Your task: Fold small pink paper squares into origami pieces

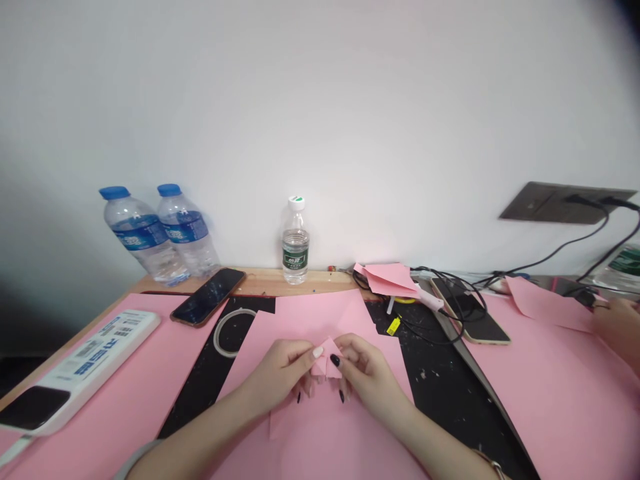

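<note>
A small folded piece of pink paper [329, 360] is held up between both hands, over larger pink sheets [320, 427] spread on the desk. My left hand [287, 370] pinches its left side, thumb on the front face and fingers behind. On the right side, my right hand [363, 370] grips it the same way, with a dark-nailed thumb pressed on the front. Creases run across the folded paper, and a pointed corner shows at its top. The fingers partly hide its edges.
Behind stand a small water bottle [295, 247] and two blue-capped bottles [185, 230]. On the left lie a phone [209, 297] and a white power bank [83, 370]. Black cables [450, 293], folded pink paper [387, 278] and another phone [473, 313] are on the right, near another person's hand [617, 327].
</note>
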Available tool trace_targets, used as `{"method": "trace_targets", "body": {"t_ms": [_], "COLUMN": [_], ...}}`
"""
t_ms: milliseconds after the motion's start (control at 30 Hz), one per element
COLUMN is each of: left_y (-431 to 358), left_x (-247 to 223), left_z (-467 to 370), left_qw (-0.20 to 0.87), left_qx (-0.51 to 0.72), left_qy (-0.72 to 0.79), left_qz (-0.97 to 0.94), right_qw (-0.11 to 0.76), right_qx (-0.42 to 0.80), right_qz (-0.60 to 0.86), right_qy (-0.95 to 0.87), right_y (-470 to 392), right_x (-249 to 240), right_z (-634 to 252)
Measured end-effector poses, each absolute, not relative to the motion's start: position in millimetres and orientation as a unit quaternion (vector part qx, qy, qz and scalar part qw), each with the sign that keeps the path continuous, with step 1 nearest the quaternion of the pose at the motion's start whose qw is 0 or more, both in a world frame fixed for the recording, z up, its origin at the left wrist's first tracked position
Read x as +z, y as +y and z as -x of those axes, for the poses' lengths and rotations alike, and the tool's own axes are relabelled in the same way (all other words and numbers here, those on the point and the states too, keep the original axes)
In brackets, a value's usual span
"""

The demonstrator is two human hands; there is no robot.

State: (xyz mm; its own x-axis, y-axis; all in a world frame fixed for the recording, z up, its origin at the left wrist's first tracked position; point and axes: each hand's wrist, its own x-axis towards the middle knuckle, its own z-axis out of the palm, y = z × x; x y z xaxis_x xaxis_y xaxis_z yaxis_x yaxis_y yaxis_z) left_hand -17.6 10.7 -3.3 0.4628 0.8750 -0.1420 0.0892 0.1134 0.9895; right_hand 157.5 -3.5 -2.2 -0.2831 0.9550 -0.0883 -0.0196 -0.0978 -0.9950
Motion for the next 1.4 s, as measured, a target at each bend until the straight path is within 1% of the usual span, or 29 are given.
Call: {"method": "trace_targets", "body": {"t_ms": [367, 1033, 1267, 1400], "left_y": [10.4, 11.1, 9.1, 5.0], "left_x": [-5.2, -8.5, -3.1, -0.1], "left_z": [17.5, 17.6, 15.0, 13.0], "left_qw": [0.645, 0.634, 0.604, 0.571], "left_qx": [0.306, 0.299, 0.316, 0.324], "left_qy": [0.400, 0.408, 0.415, 0.424], "left_qz": [-0.575, -0.585, -0.602, -0.624], "right_qw": [0.401, 0.400, 0.400, 0.382], "right_qx": [0.623, 0.623, 0.629, 0.623], "right_qz": [0.428, 0.425, 0.421, 0.423], "right_qy": [-0.518, -0.520, -0.516, -0.536], "right_y": [-0.8, -0.1, 0.1, 0.5], "right_x": [-0.4, -5.2, 0.4, 0.8], "right_z": [-158.8, -159.5, -158.8, -157.7]}}
